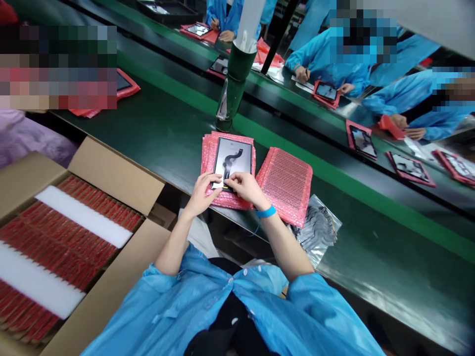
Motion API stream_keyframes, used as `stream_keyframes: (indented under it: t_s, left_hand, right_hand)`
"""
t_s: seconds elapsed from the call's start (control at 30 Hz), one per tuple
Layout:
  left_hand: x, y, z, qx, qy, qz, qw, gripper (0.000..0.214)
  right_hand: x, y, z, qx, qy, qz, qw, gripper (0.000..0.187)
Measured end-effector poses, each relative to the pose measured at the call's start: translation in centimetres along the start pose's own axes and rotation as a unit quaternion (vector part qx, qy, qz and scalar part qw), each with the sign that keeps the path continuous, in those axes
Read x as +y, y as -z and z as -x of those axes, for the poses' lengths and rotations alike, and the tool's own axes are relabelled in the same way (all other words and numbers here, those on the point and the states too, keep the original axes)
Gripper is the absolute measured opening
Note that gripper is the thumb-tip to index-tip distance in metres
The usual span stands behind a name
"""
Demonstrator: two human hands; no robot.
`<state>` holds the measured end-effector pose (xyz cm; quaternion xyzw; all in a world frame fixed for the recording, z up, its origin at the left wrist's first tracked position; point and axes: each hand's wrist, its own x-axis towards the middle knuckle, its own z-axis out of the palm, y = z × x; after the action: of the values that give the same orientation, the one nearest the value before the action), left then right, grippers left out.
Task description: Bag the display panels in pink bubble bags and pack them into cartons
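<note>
Pink bubble-wrap pouches [208,163] are lying stacked on the dark green counter [148,126], with a black-framed tablet [233,158] resting flat on top, screen up. The left hand [200,194] is holding the tablet's lower left edge, fingers curled over it; the right hand [245,189] is on its lower edge, fingers pinched together. Right of the tablet, a single pouch [285,184] is lying beside a silver bag [315,230]; left of it, an open cardboard carton [111,170] is holding red packets [63,242] between white foam strips [83,217].
</note>
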<state>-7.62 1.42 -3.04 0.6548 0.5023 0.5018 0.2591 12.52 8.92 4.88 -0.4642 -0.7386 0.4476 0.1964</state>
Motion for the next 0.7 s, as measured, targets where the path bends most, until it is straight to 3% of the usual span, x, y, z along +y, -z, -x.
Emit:
stream_keyframes:
  t_s: [0.37, 0.7]
  left_hand:
    - [-0.03, -0.02, 0.01, -0.002, 0.011, 0.007, 1.0, 0.02]
    - [0.09, -0.01, -0.04, 0.001, 0.005, 0.005, 1.0, 0.02]
  right_hand:
    - [-0.08, -0.46, -0.1, 0.015, -0.009, 0.022, 1.0, 0.033]
    - [-0.36, -0.48, 0.5, 0.03, 0.028, 0.076, 0.996, 0.024]
